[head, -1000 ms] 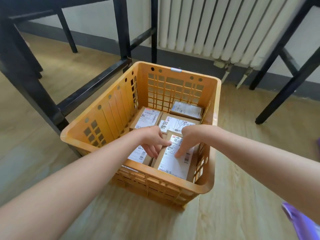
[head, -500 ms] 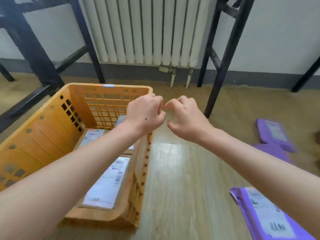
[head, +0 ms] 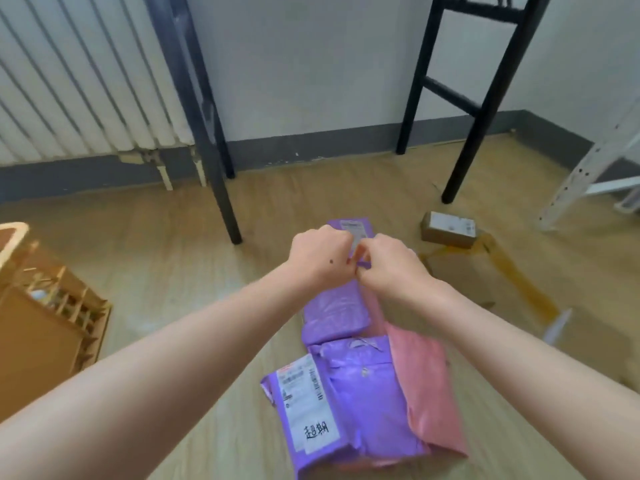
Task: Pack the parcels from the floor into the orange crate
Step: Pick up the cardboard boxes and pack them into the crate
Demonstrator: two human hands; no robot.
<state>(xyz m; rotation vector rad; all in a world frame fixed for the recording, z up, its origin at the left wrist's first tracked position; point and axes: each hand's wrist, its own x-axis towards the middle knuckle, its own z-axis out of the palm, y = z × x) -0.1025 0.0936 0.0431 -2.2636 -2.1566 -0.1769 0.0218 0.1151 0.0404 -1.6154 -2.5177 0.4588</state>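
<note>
Hands [head: 320, 259] now above purple parcels [head: 337, 313]

Wood floor [head: 173, 258], purple parcels [head: 367, 393], cardboard box [head: 448, 228]

A white ribbed radiator [head: 69, 81] fills the upper left. Black metal frame legs [head: 207, 133] stand against the grey skirting [head: 311, 147]. A white perforated strut [head: 588, 161] leans at right on the wooden floor [head: 173, 254].

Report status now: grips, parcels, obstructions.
Left grip and right grip curled together over purple parcels, hold unclear. Pink parcel and small box also on floor. Orange crate at left edge, nothing seen between.
</note>
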